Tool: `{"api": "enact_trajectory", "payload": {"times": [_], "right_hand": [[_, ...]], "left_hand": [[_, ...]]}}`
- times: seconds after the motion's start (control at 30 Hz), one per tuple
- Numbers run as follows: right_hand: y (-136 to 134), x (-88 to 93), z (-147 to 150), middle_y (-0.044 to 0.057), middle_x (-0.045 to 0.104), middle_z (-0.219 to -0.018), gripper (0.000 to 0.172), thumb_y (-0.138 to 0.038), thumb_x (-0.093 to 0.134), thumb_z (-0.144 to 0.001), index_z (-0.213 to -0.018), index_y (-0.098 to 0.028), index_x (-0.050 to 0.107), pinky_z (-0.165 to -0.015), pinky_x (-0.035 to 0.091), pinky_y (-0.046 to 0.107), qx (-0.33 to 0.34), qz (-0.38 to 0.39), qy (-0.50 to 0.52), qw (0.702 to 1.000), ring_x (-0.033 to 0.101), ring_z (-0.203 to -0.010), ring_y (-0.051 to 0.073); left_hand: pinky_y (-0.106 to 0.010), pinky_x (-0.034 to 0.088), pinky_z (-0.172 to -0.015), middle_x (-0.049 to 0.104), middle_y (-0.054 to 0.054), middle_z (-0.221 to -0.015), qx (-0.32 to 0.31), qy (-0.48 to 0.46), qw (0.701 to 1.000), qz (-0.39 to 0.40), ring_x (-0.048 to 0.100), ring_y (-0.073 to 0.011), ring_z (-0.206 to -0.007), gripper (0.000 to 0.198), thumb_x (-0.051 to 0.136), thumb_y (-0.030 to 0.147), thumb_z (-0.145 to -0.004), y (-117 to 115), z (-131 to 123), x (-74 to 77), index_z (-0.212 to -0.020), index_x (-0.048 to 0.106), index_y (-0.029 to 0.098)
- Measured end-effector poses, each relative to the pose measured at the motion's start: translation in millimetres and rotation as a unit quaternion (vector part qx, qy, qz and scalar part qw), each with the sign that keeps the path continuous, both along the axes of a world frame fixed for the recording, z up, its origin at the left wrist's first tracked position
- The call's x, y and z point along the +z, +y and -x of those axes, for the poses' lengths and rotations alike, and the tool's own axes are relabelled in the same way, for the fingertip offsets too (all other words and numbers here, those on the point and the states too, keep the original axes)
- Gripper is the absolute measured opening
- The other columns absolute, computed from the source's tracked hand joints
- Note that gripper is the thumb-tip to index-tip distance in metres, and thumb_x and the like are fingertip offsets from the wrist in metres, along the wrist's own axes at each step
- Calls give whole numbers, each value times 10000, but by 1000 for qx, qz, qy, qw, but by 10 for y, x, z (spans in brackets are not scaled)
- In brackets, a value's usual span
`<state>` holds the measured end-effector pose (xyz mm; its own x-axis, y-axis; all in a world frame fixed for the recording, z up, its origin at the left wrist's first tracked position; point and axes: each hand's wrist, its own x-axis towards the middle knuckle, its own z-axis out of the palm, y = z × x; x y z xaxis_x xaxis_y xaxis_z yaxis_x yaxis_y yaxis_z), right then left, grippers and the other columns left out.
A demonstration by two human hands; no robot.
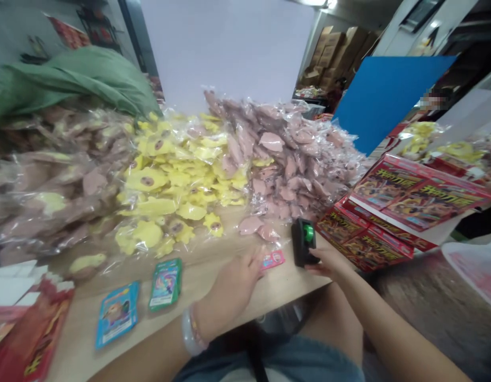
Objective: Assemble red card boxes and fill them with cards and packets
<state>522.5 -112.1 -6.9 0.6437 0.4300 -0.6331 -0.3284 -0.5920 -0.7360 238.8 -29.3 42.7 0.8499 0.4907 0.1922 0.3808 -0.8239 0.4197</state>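
Note:
My left hand (233, 289) rests on the light wooden table (198, 270), with its fingertips beside a small pink card (272, 260) and nothing held. A bracelet of pale beads circles that wrist. My right hand (329, 263) has its fingers against the lower end of a black device with a green round top (303, 241), which it seems to hold. Near the left hand lie a blue card (117, 315) and a green card (165, 284). Two loose pink soft pieces (255, 227) sit just beyond the fingers.
Heaps of clear bags hold yellow soft toys (177, 180) and pink soft pieces (285, 159). Red printed boxes (404, 201) are stacked at right. A green sack (74, 79), a blue board (384, 95) and cardboard boxes (333, 58) stand behind.

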Motion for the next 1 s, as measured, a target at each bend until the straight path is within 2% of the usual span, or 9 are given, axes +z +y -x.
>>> {"api": "enact_trajectory", "payload": {"times": [0.17,0.33,0.47,0.6,0.67,0.73,0.8,0.87,1.0], "right_hand": [[-61,47,3,86,626,-723,148,-166,662,-685,-756,-144,533,-582,567,376,-35,-49,50,997,654,-674,232],[-281,-41,269,23,639,-796,195,-321,692,-597,-677,-199,563,-720,533,336,-69,-163,-2,984,624,-797,208],[-513,-90,513,29,591,-603,229,-369,705,-508,-517,-194,556,-635,475,309,-76,-169,-81,979,569,-686,216],[-493,163,977,-4,512,-514,250,-373,714,-532,-496,-181,559,-539,400,268,-11,-190,-78,979,484,-569,168],[-324,331,1298,-17,497,-522,286,-402,676,-627,-525,-167,550,-526,369,235,47,-239,-29,969,447,-538,127],[-100,401,1568,-38,436,-460,380,-441,659,-659,-473,-164,477,-471,318,212,31,-270,-1,962,375,-464,89],[71,310,1714,-58,386,-410,440,-490,674,-625,-448,-171,427,-413,257,204,-25,-261,-5,965,312,-404,68],[96,93,1723,-60,383,-400,465,-561,635,-626,-462,-176,430,-391,241,206,-24,-231,-31,972,305,-376,68],[-204,-208,1479,-34,397,-378,512,-654,562,-608,-435,-189,432,-411,305,246,22,-160,-130,978,372,-388,116]], "left_hand": [[-392,475,-857,484,-123,-1259,-41,-36,998,-12,525,-237,-1066,385,356,234,-917,34,5,-64,-1302,382,229],[-347,496,-830,543,-113,-1165,-26,-85,996,-7,552,-199,-1009,368,336,222,-921,42,-29,-176,-1282,403,200],[-377,502,-810,578,-123,-1091,4,-43,999,12,568,-213,-963,418,325,270,-924,48,-31,-150,-1332,309,180],[-386,504,-791,586,-114,-1067,22,-30,999,17,571,-223,-945,435,323,293,-923,9,-59,-124,-1340,262,183],[-386,510,-758,587,-110,-1051,20,-31,999,5,577,-227,-910,451,321,290,-922,-40,-87,-129,-1350,220,190],[-384,514,-723,590,-113,-1026,13,-32,999,-8,582,-232,-876,479,312,254,-920,-95,-103,-137,-1367,155,188],[-388,507,-736,579,-125,-1052,-1,-37,999,-1,579,-238,-905,523,316,205,-907,-128,-87,-137,-1381,95,189],[-377,491,-792,553,-125,-1130,-4,-61,997,48,566,-232,-974,600,370,172,-876,-122,-35,-138,-1386,57,209],[-314,491,-773,611,-66,-1060,58,-110,972,199,607,-195,-886,733,529,177,-786,-55,62,-195,-1376,98,232]]}}
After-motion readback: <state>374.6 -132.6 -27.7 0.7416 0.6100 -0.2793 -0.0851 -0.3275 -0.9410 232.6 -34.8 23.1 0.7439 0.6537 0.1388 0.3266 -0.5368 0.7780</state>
